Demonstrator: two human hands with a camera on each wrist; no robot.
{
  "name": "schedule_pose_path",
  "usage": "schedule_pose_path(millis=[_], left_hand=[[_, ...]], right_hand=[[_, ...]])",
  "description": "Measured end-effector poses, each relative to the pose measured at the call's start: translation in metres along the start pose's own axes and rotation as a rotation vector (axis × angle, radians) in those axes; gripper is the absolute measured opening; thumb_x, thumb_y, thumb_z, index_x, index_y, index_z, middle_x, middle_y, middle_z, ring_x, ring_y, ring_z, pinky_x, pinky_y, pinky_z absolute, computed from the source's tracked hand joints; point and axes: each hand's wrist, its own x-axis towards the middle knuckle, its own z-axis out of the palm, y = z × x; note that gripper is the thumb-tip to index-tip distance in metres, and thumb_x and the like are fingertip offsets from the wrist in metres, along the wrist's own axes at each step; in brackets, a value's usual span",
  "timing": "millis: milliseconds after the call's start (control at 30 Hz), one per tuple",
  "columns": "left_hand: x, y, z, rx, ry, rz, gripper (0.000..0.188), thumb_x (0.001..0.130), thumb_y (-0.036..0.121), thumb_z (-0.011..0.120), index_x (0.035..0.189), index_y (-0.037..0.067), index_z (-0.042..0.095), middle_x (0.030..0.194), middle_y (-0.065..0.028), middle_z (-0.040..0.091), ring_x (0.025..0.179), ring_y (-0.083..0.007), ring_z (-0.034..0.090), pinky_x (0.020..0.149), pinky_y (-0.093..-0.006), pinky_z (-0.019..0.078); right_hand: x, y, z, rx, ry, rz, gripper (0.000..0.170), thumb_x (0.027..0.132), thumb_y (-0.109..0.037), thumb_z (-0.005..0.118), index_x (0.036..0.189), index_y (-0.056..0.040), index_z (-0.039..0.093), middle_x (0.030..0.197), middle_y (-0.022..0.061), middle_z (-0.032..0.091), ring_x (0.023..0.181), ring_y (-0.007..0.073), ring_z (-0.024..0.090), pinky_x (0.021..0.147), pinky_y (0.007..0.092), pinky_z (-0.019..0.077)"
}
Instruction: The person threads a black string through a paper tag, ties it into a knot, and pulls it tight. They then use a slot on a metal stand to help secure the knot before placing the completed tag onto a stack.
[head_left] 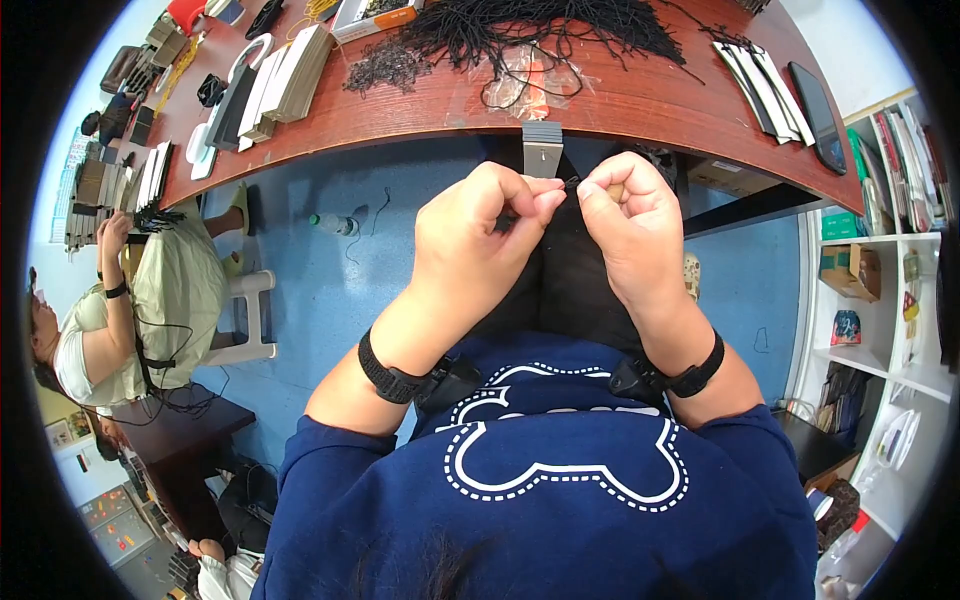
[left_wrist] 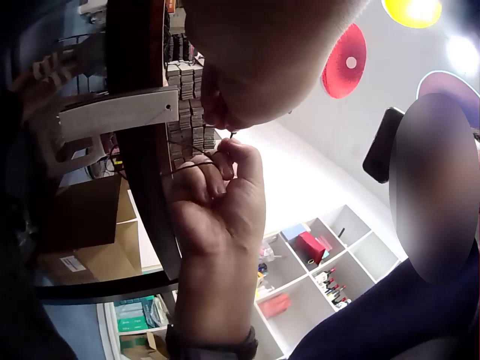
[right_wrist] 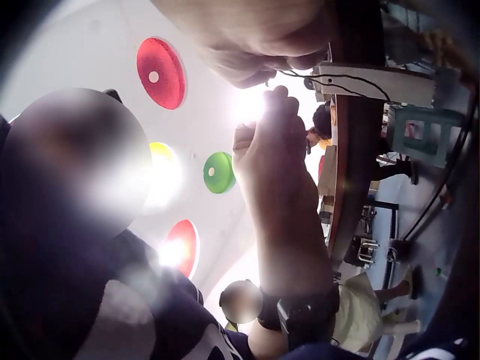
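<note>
In front of the lap, my left hand point(head_left: 480, 225) and right hand point(head_left: 640, 225) come together, fingertips almost meeting. Each pinches a thin black cord between thumb and curled forefinger. The cord point(left_wrist: 196, 163) runs by the right hand's fingers in the left wrist view. Its thin strands point(right_wrist: 349, 79) trail off from the fingertips in the right wrist view. Just beyond the fingertips, a small stack of grey tags point(head_left: 542, 158) juts over the table edge; its top tag has a hole. The pinched ends are mostly hidden by the fingers.
On the red-brown table point(head_left: 430, 115) lie a heap of black cords point(head_left: 560, 28), a tangle of small dark pieces point(head_left: 390, 68), a clear plastic bag point(head_left: 530, 85), tag stacks point(head_left: 295, 80) and a phone point(head_left: 817, 115). A bottle point(head_left: 333, 224) lies on the floor. Another person point(head_left: 110, 330) sits at left.
</note>
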Motion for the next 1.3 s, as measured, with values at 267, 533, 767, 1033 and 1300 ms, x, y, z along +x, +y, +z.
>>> schedule_pose_path(millis=[267,533,767,1033,1300], left_hand=[[-0.001,-0.005,0.002,0.086,0.023,0.100,0.022,0.070,0.006,0.070,0.069,0.008,0.048,0.074,-0.0045,0.066,0.056,-0.0171,0.058,0.049,-0.0264,0.0455],[0.001,-0.009,-0.004,0.177,-0.001,0.240,0.020,0.069,0.005,0.070,0.071,0.009,0.050,0.071,-0.0032,0.065,0.054,-0.0189,0.056,0.049,-0.0285,0.0442],[-0.001,-0.002,-0.006,-0.264,-0.151,-0.318,0.022,0.080,0.006,0.062,0.101,0.003,0.060,0.077,-0.0059,0.065,0.071,-0.0075,0.061,0.065,-0.0216,0.0481],[0.002,-0.009,-0.009,-0.240,-0.151,-0.303,0.006,0.080,0.005,0.062,0.084,0.001,0.059,0.075,-0.0038,0.059,0.068,-0.0076,0.056,0.061,-0.0216,0.0463],[-0.006,-0.009,0.004,-0.754,-0.105,-0.567,0.022,0.082,0.004,0.060,0.103,0.000,0.059,0.089,-0.0032,0.060,0.077,-0.0080,0.055,0.071,-0.0218,0.0461]], right_hand=[[-0.001,0.002,0.003,-0.019,0.003,-0.040,0.008,0.082,0.000,0.055,0.078,-0.0053,0.050,0.065,-0.0063,0.049,0.055,-0.0018,0.041,0.049,0.0147,0.0318],[-0.001,-0.002,0.003,0.063,-0.025,0.119,0.003,0.083,-0.001,0.055,0.083,-0.0038,0.053,0.067,-0.0062,0.050,0.059,-0.0015,0.042,0.052,0.0149,0.0336],[-0.003,0.002,-0.003,0.116,-0.110,0.172,0.003,0.084,-0.003,0.056,0.087,-0.0027,0.055,0.074,-0.0047,0.053,0.064,-0.0007,0.046,0.056,0.0145,0.0361],[-0.004,0.001,-0.003,0.010,-0.129,0.165,0.003,0.084,-0.003,0.056,0.087,-0.0035,0.055,0.076,-0.0049,0.053,0.066,-0.0002,0.047,0.058,0.0148,0.0370],[-0.003,0.005,0.001,0.132,-0.117,0.169,0.007,0.086,-0.008,0.056,0.089,-0.0027,0.055,0.073,-0.0005,0.057,0.056,0.0022,0.047,0.050,0.0159,0.0371]])
